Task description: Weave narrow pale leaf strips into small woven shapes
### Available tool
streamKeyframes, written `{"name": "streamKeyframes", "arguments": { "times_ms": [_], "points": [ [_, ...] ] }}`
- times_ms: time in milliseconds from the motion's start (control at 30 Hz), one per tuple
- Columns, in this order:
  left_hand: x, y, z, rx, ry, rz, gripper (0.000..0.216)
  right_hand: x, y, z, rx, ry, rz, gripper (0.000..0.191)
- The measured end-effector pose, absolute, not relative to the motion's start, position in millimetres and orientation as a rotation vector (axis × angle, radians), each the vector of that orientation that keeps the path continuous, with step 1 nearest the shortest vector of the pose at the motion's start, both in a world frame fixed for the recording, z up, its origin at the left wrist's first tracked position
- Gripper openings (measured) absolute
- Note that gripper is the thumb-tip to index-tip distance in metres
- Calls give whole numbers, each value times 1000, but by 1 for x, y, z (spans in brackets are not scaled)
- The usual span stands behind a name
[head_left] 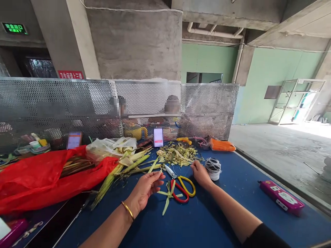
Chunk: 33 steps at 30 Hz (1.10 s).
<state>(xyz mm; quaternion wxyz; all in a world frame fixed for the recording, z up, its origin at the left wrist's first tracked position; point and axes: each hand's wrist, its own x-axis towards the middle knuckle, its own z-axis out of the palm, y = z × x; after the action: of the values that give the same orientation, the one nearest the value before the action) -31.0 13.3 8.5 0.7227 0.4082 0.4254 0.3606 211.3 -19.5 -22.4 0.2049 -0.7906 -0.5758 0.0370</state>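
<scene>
My left hand lies palm up on the blue table, fingers loosely curled, with a thin green leaf strip passing by its fingertips. My right hand rests knuckles up just left of a spool of white thread; its fingers are bent and seem to pinch something too fine to make out. Between the hands lie scissors with one red and one yellow handle. Cut leaf pieces lie beside the scissors.
A pile of leaf scraps lies beyond the hands. Long green leaves spill from a red plastic bag at left. A phone leans on the perforated metal screen. An orange tool and a magenta case lie at right.
</scene>
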Motion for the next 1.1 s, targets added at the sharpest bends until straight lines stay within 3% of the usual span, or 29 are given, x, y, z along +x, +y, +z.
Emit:
{"name": "streamKeyframes", "arguments": {
  "times_ms": [167,433,600,867,1000,1100],
  "points": [
    [-32,8,13,947,931,736,18,200,-44,-10,-2206,-1762,-88,9],
    [0,-34,21,1040,755,381,24,183,-115,-12,-2028,-2132,-226,11],
    [35,-37,8,875,807,254,12,179,-133,-19,-1715,-2376,-333,15],
    [36,-28,5,578,704,242,8,181,-144,-19,-1510,-2365,22,21],
    [27,-37,10,584,767,341,8,201,-125,8,-1869,-1778,-113,20],
    [20,-41,9,669,777,398,9,215,-93,30,-2310,-1424,-346,53]
  ]
}}
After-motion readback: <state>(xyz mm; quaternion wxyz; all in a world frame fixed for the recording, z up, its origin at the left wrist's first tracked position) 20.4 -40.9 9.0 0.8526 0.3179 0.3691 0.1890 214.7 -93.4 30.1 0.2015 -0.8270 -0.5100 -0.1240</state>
